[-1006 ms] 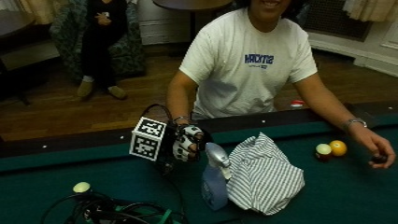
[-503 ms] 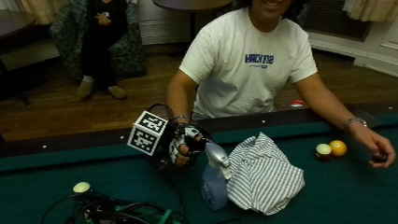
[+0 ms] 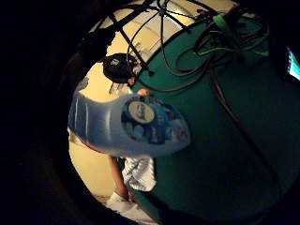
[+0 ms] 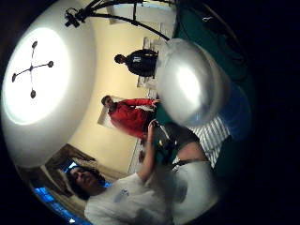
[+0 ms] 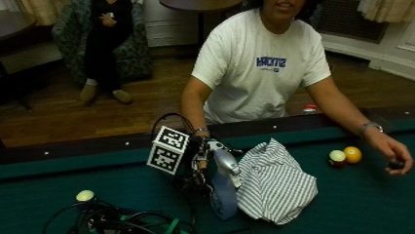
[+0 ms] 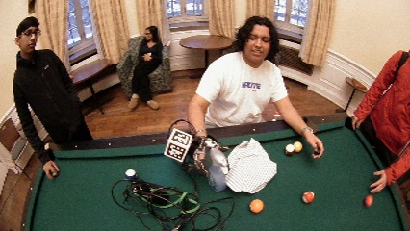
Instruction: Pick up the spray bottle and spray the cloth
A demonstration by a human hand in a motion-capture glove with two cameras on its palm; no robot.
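I'm looking at a green-felt pool table (image 5: 363,204) with a dark wooden rail, set in a room with a wood floor, cream walls, curtained windows, a small round table (image 6: 206,42) and a patterned armchair (image 6: 160,72) by the far wall. A tangle of black and green cables (image 6: 170,202) lies on the felt near my side of the outside camera. Billiard balls are scattered about: a yellow ball (image 5: 352,154) touching a white-and-red ball (image 5: 337,158) near the person's bare left hand (image 5: 392,157), which rests on the felt, a pale ball (image 5: 85,195) by the cables, and two orange balls (image 6: 256,206) plus a red one further out in the wide view.

The person in the white T-shirt stands behind the rail with the right forearm reaching down over it. The gloved right hand (image 5: 202,158) is at the neck of the spray bottle (image 5: 223,195), just below its grey trigger head (image 5: 225,162). I can't tell whether the fingers are wrapped round it; the marker hardware hides them. The blue bottle stands upright on the felt, and its base looks down on the table. The striped cloth (image 5: 275,183) lies bunched in a heap against the bottle's side, away from the hand. In the palm views the bottle's labelled body (image 3: 140,124) and the grey head (image 4: 192,82) fill much of the field, so it sits close to the palm.
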